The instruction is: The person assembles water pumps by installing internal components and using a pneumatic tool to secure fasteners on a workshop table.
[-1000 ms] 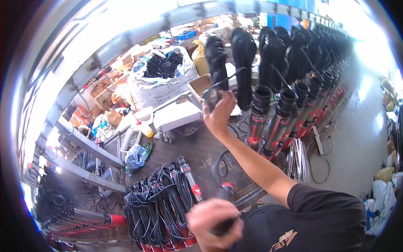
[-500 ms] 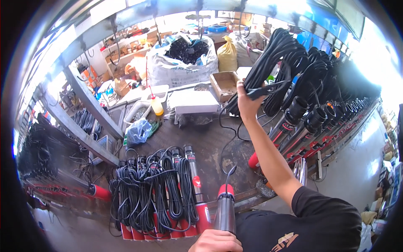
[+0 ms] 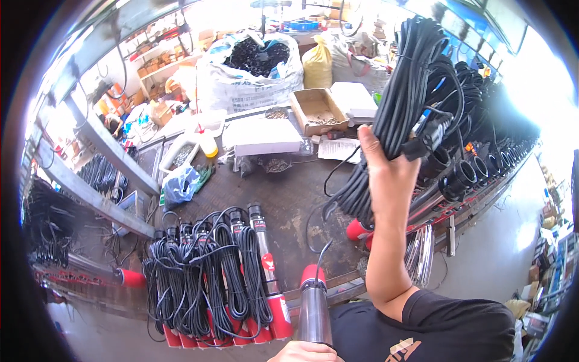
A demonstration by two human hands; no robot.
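Observation:
My right hand [image 3: 392, 163] is raised over the bench's right side, wrapped around a long, looped bundle of black cable [image 3: 405, 84]. A black plug-like end [image 3: 437, 128] sticks out beside its fingers. At the bottom edge my left hand [image 3: 310, 353], partly cut off by the picture's edge, grips a steel cylinder with a red end cap [image 3: 314, 314], which looks like a submersible pump. From this cap a black cord [image 3: 322, 256] runs up towards the bundle. To its left lie several similar red and steel pumps [image 3: 274, 314] in a row, black cable coils [image 3: 238, 277] resting on them.
More pumps with black cable coils [image 3: 461, 175] line the right side. On the dark bench [image 3: 283, 223] are a cardboard box [image 3: 319, 123], a white box [image 3: 262, 136] and a yellow bottle [image 3: 208, 143]. Behind stands a large white sack [image 3: 247, 87]. Metal posts [image 3: 111, 145] rise on the left.
My right hand has swung the cable bundle upright, away from the coils on the right. The whole view has shifted slightly. My left hand keeps hold of the pump.

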